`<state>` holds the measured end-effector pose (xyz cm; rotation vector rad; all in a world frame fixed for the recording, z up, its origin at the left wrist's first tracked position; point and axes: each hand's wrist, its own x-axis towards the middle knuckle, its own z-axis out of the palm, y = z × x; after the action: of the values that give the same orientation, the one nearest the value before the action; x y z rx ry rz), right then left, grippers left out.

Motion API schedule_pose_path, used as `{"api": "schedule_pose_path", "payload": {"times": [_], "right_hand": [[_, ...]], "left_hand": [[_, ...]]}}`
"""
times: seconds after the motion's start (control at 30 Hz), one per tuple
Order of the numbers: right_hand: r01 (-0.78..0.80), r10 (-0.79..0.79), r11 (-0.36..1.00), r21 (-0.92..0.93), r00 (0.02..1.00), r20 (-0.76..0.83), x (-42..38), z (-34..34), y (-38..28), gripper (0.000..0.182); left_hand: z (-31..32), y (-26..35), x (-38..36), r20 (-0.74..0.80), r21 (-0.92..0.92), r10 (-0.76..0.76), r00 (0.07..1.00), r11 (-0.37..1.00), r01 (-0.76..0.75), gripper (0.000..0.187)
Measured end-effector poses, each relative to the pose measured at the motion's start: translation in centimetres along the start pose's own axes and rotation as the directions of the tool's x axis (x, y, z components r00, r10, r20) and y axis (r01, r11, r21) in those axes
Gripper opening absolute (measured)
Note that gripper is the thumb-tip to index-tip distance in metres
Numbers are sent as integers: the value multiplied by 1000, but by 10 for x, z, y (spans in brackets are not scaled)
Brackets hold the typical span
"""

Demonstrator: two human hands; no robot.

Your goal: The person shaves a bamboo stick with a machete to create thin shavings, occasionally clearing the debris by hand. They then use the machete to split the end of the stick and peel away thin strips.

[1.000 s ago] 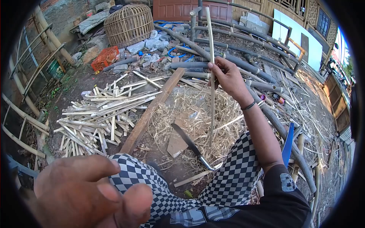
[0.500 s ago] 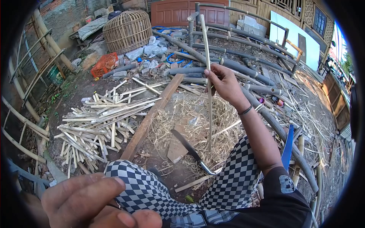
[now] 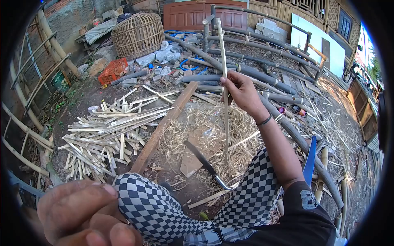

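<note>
My right hand (image 3: pixel 241 91) pinches a long thin bamboo strip (image 3: pixel 226 123), which hangs nearly upright over the shavings (image 3: pixel 242 123). Close to the camera at the lower left, my left hand (image 3: pixel 82 213) has its fingers curled; whether anything is between them is hidden. A machete (image 3: pixel 201 158) with a shiny curved handle lies on the ground between my knees. To its left a wooden plank (image 3: pixel 164 127) runs at a slant, and beyond that is a pile of split bamboo strips (image 3: pixel 106 139).
A blue saw (image 3: pixel 310 162) stands by my right leg near long bamboo poles (image 3: pixel 295 133). Farther back are a red crate (image 3: pixel 113 71), a woven bamboo cage (image 3: pixel 138 35), rubble (image 3: pixel 164 55) and a bamboo rail frame (image 3: pixel 262 45).
My left hand has moved a little down and to the left, and its fingers look more curled. My right hand and the strip have hardly moved.
</note>
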<state>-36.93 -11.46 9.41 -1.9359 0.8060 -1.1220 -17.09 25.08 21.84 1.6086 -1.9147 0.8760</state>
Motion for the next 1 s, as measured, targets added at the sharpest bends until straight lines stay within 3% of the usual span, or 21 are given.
{"api": "schedule_pose_path", "payload": {"times": [0.1, 0.23, 0.37, 0.63, 0.87, 1.0], "right_hand": [[-10, 10, 1000, 25, 1000, -4, -1, 1, -4, 27], [11, -11, 1000, 8, 1000, 8, 0, 5, -2, 26], [12, -12, 1000, 17, 1000, 7, -1, 5, -1, 26], [0, 0, 1000, -23, 1000, 0, 0, 4, -2, 26], [43, -44, 998, -39, 999, -17, 1, 7, 3, 27], [-8, 8, 1000, -19, 1000, -9, -1, 5, -3, 28]], "left_hand": [[2, 0, 5, -30, -43, 48, 998, 998, -50, 37], [10, 12, 28, -101, -236, 295, 950, 921, -311, 27], [17, 15, 39, -193, -250, 429, 882, 848, -467, 23], [5, 24, 47, -200, -169, 405, 892, 883, -438, 37], [3, 15, 41, -172, -142, 422, 890, 884, -446, 34], [4, 17, 43, -183, -139, 437, 880, 875, -464, 33]]}}
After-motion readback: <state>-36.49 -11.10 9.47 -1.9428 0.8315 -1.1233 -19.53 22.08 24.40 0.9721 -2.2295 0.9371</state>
